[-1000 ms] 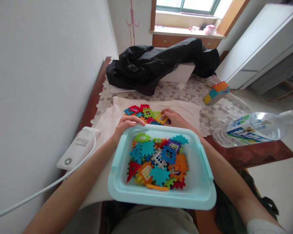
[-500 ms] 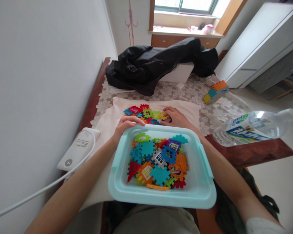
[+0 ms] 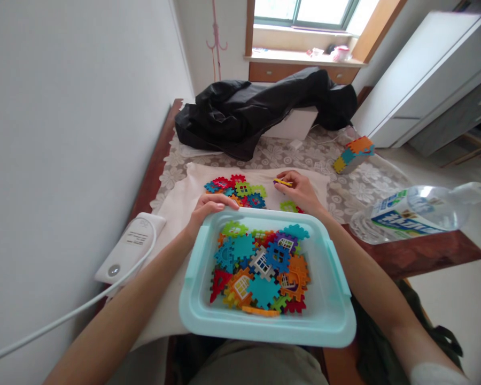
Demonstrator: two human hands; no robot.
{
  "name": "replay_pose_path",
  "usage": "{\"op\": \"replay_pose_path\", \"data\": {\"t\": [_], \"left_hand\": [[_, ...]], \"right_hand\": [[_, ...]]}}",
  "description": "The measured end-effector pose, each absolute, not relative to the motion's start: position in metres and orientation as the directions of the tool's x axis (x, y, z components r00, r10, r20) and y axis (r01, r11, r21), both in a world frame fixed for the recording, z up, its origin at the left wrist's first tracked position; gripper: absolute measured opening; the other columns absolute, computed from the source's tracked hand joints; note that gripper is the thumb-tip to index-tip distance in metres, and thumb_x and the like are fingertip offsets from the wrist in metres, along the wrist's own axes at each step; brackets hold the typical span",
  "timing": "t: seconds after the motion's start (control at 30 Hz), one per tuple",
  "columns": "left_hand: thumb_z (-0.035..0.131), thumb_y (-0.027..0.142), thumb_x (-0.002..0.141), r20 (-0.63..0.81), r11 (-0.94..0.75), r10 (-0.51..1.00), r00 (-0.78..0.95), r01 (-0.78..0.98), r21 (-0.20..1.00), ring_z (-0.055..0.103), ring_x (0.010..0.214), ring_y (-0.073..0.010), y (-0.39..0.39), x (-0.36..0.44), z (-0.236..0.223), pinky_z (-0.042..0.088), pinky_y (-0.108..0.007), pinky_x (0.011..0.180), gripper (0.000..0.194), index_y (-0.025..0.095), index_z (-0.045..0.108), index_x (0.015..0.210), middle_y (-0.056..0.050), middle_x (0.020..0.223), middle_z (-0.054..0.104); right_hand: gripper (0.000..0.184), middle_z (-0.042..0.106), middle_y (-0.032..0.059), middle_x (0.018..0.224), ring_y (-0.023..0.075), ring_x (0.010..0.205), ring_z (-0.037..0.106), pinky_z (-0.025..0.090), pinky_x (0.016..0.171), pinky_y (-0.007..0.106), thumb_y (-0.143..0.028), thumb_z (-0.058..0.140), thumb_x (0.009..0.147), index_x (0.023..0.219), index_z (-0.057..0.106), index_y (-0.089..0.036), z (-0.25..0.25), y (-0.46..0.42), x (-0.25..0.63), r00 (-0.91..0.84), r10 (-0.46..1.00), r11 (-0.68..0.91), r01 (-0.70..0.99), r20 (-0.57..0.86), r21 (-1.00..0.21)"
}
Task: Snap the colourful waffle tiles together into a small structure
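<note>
A pale turquoise tray (image 3: pixel 332 321) sits near the table's front edge, filled with several colourful interlocking plastic tiles (image 3: pixel 260 267). My left hand (image 3: pixel 208 207) grips the tray's far left rim, fingers curled over it. My right hand (image 3: pixel 299 190) is raised just beyond the tray's far rim, pinching a thin yellow and purple tile (image 3: pixel 282 182). More loose tiles (image 3: pixel 236 188) lie in a heap on a cream cloth (image 3: pixel 176 203) between the hands, and a green tile (image 3: pixel 288 206) lies under my right wrist.
A black jacket (image 3: pixel 256 115) drapes over a white box at the back. A small block built of tiles (image 3: pixel 353 154) stands on the lace cover at right. A plastic water bottle (image 3: pixel 417 214) lies at the right edge. A white device (image 3: pixel 130 248) with a cable rests left.
My right hand has lifted away from the heap of tiles, moving right with the yellow and purple tile pinched in it. The left hand has stayed on the tray rim.
</note>
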State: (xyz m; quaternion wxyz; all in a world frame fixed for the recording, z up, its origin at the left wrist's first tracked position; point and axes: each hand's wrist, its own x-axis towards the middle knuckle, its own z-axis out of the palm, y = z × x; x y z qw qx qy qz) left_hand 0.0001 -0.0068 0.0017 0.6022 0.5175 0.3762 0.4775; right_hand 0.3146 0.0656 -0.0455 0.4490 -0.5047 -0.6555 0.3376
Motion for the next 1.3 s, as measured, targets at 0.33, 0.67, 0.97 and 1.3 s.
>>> {"op": "replay_pose_path", "data": {"t": [0.33,0.67,0.97,1.3], "left_hand": [[0.073,0.033,0.066,0.024,0.051,0.953,0.303,-0.239,0.97,0.072,0.07,-0.0208,-0.008,0.001,0.003,0.055,-0.027,0.065,0.023,0.019,0.091,0.072,-0.009,0.078,0.085],[0.072,0.032,0.072,0.06,0.009,0.956,0.288,-0.23,0.973,0.069,0.068,-0.0193,-0.011,0.0,0.0,0.053,-0.027,0.063,0.023,0.02,0.092,0.074,-0.008,0.076,0.084],[0.071,0.033,0.072,0.058,0.009,0.954,0.293,-0.22,0.975,0.069,0.068,-0.0204,-0.008,-0.001,-0.002,0.053,-0.028,0.063,0.024,0.019,0.091,0.073,-0.009,0.076,0.084],[0.072,0.033,0.071,0.061,0.003,0.954,0.292,-0.213,0.977,0.072,0.071,-0.0211,-0.01,0.0,0.002,0.056,-0.028,0.066,0.023,0.02,0.091,0.073,-0.009,0.079,0.085]], "right_hand": [[0.044,0.079,0.0099,0.127,0.0352,0.124,0.074,0.061,0.111,0.054,-0.069,0.091,0.084,0.099,0.079,-0.03,0.023,0.01,0.315,-0.524,0.789,0.348,-0.052,0.322,-0.936],[0.048,0.074,0.0156,0.147,0.0351,0.141,0.067,0.05,0.126,0.058,-0.062,0.072,0.102,0.133,0.076,-0.025,-0.039,0.039,0.291,-0.331,0.881,0.461,0.449,0.337,-0.766],[0.031,0.079,0.0179,0.132,0.0385,0.127,0.069,0.051,0.118,0.06,-0.034,0.064,0.106,0.128,0.078,-0.019,-0.057,0.051,0.3,-0.404,0.867,0.498,0.724,0.291,-0.478],[0.046,0.076,0.0206,0.137,0.0403,0.133,0.069,0.052,0.118,0.059,-0.036,0.081,0.096,0.136,0.072,-0.015,-0.056,0.048,0.297,-0.423,0.864,0.504,0.729,0.274,-0.463]]}}
